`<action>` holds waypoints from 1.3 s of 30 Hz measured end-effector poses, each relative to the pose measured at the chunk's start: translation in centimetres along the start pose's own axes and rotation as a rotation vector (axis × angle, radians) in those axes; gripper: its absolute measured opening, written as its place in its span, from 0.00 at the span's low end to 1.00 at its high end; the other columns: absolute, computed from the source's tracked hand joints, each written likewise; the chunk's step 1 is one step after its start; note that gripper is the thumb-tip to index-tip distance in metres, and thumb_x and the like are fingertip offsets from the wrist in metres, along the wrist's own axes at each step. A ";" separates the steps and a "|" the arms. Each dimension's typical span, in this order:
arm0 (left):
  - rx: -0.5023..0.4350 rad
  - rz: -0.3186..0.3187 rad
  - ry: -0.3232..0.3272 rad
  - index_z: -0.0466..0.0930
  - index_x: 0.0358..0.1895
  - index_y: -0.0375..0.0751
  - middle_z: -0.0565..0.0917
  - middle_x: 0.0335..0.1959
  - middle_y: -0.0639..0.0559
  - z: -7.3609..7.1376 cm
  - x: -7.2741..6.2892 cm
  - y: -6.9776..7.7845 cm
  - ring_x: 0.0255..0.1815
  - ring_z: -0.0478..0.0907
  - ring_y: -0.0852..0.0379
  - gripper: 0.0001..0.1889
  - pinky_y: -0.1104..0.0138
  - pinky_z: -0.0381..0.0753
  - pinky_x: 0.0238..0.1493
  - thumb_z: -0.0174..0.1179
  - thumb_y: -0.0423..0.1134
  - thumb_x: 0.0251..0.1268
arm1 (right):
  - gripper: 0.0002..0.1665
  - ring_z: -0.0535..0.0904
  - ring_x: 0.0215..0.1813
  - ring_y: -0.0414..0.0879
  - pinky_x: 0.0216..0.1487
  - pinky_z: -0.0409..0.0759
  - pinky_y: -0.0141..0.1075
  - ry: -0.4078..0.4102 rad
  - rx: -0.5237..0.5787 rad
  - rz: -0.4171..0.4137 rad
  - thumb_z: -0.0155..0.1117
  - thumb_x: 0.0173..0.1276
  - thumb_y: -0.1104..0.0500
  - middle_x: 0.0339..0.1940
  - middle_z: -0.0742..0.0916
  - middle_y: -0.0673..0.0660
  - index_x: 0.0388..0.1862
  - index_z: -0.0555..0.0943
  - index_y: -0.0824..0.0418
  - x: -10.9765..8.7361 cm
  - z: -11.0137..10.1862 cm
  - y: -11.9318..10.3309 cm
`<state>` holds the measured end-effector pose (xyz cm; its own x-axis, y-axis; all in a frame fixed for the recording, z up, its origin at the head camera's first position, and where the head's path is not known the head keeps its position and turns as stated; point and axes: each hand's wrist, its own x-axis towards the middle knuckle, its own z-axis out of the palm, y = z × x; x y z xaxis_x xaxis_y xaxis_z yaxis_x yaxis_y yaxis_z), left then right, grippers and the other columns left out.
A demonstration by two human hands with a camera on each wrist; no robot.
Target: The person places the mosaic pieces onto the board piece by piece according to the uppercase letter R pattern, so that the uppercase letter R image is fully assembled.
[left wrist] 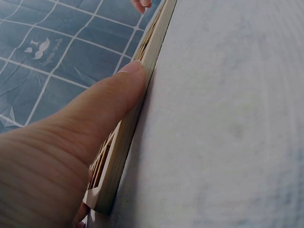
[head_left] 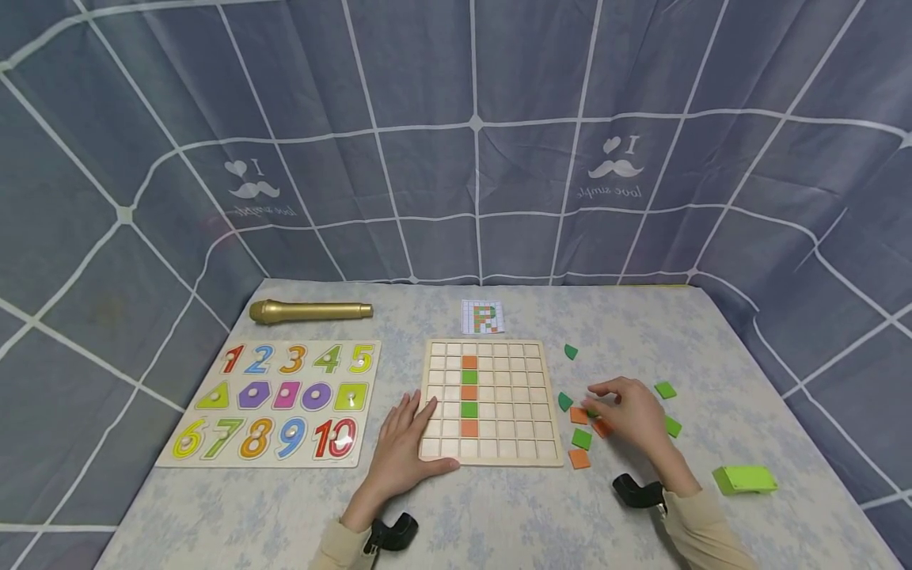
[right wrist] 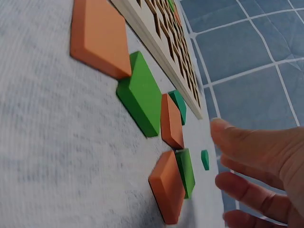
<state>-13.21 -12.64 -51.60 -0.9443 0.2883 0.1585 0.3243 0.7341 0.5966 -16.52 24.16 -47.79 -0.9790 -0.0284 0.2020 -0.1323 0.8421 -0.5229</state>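
Observation:
A wooden grid board [head_left: 499,404] has a column of alternating orange and green square tiles [head_left: 469,393] set in its cells. My left hand [head_left: 402,451] rests at its front left corner, fingers spread along the left side; its thumb [left wrist: 114,95] touches the front rim. To the right of the board, my right hand [head_left: 630,412] hovers over loose tiles, thumb and fingers bent and apart with nothing seen between them. Beneath it lie a green square tile [right wrist: 141,97], several orange square tiles [right wrist: 168,187], and a dark green rounded piece [right wrist: 178,106].
A small pattern card [head_left: 483,317] lies behind the board. On the left are a number-and-shape puzzle [head_left: 271,396] and a gold microphone [head_left: 313,311]. More green tiles [head_left: 666,389] and a bright green block [head_left: 745,480] lie to the right. A curtain [head_left: 427,174] borders the table.

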 end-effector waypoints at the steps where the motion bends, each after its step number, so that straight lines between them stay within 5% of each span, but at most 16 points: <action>1: -0.001 0.000 0.001 0.63 0.70 0.37 0.55 0.72 0.33 0.0 0.0 0.0 0.73 0.44 0.38 0.53 0.45 0.43 0.69 0.71 0.63 0.41 | 0.16 0.73 0.32 0.47 0.26 0.69 0.37 -0.006 -0.009 0.007 0.76 0.53 0.55 0.36 0.86 0.56 0.38 0.88 0.62 0.0 -0.1 0.0; 16: -0.005 0.001 -0.005 0.63 0.70 0.37 0.56 0.72 0.33 0.3 -0.1 -0.3 0.73 0.44 0.37 0.53 0.45 0.44 0.68 0.70 0.64 0.41 | 0.17 0.69 0.28 0.45 0.26 0.66 0.37 -0.230 0.015 0.052 0.75 0.54 0.57 0.34 0.82 0.53 0.42 0.87 0.61 0.2 -0.3 1.1; 26: 0.000 0.019 0.011 0.63 0.70 0.36 0.56 0.71 0.33 0.1 0.1 -0.2 0.73 0.45 0.36 0.52 0.44 0.45 0.68 0.70 0.63 0.42 | 0.13 0.70 0.28 0.45 0.28 0.67 0.38 -0.342 -0.009 0.095 0.79 0.48 0.53 0.26 0.78 0.49 0.29 0.83 0.54 2.4 -0.9 1.3; 32: -0.001 0.029 0.012 0.63 0.70 0.36 0.56 0.71 0.32 0.4 0.0 -0.3 0.72 0.46 0.36 0.52 0.44 0.46 0.67 0.70 0.63 0.42 | 0.16 0.70 0.23 0.43 0.24 0.66 0.37 -0.302 -0.035 0.035 0.78 0.49 0.49 0.22 0.77 0.47 0.27 0.78 0.51 1.4 -1.0 1.9; 39: -0.006 0.026 0.021 0.63 0.70 0.37 0.56 0.71 0.33 0.3 0.0 -0.4 0.73 0.45 0.36 0.52 0.44 0.45 0.68 0.70 0.63 0.42 | 0.10 0.70 0.21 0.40 0.21 0.66 0.36 -0.161 -0.050 -0.040 0.76 0.52 0.53 0.20 0.77 0.43 0.27 0.81 0.50 0.4 -0.9 1.3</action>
<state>-13.33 -12.73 -52.08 -0.9366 0.2942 0.1902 0.3483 0.7228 0.5968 -16.90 25.69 -47.61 -0.9858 -0.1449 0.0847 -0.1678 0.8641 -0.4745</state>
